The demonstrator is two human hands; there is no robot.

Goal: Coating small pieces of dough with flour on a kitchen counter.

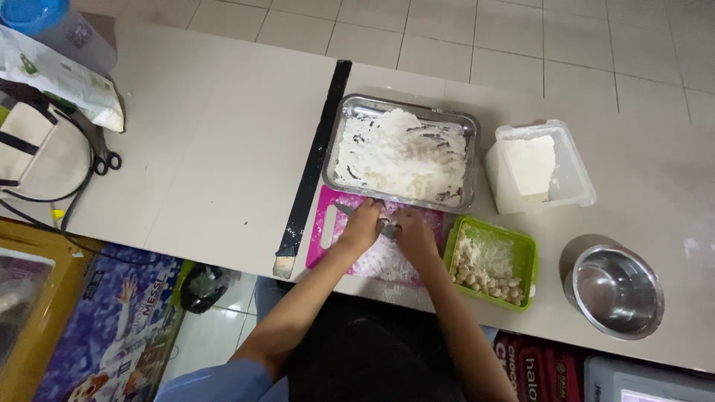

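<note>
place: home kitchen | signs: tiled counter (223, 149), floured metal tray (339, 134), pink cutting board (322, 231), steel bowl (617, 290) (dough pieces in green basket (526, 257))

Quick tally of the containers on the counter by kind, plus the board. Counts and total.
Metal tray of floured dough: 1
Clear plastic tub of flour: 1
Green basket of small dough pieces: 1
Steel bowl: 1
Pink cutting board, under the left hand and right hand: 1
Total: 5
</note>
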